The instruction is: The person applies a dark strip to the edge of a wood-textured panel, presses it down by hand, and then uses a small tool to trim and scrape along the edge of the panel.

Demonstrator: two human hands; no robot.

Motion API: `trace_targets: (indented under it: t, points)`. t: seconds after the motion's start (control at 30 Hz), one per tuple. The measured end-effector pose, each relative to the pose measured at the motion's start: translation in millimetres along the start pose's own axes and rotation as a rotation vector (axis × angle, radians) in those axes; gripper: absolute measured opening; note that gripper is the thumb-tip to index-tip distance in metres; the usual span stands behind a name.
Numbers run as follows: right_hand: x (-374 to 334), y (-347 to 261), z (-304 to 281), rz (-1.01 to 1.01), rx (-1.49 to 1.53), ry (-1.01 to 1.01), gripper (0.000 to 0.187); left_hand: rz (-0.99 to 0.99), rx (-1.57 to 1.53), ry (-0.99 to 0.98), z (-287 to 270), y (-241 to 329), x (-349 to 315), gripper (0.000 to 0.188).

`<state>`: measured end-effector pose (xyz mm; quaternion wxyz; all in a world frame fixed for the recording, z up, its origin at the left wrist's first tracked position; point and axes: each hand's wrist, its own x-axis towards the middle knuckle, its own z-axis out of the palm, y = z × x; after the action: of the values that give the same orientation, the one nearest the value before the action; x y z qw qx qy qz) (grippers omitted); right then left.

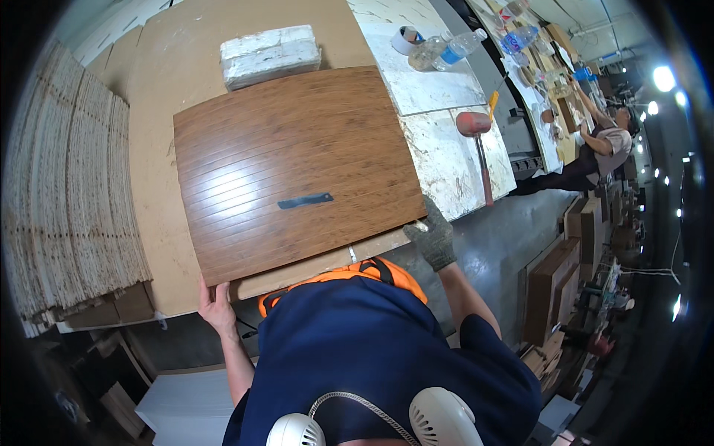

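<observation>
Contact by the half-spread left hand (217, 307) is made with the brown panel (297, 141) beyond it, hold unconfirmed; the near-right corner is gripped by the gloved right hand (433, 241). Between them, farther out, a dark strip (305, 201) is laid atop. Flat placement seems achieved; remaining work cannot be judged.

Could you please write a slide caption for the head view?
Bare left hand and gloved right hand at the near corners of a brown wood-grain panel, a dark strip on top.
</observation>
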<state>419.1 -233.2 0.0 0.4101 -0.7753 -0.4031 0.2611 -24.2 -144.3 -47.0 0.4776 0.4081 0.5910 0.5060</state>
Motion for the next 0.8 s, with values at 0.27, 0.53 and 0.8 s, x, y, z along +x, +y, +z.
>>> trace_targets:
  t: [0.27,0.53,0.8]
  points:
    - [0,19,6,-0.006,-0.004,0.042,0.068,-0.009,0.041,0.003,-2,4,0,0.050]
    - [4,11,5,0.058,0.060,-0.026,0.069,0.020,0.039,-0.010,-6,1,0,0.050]
    - [9,17,-4,0.036,0.020,-0.066,0.068,-0.041,0.037,-0.038,-3,5,3,0.052]
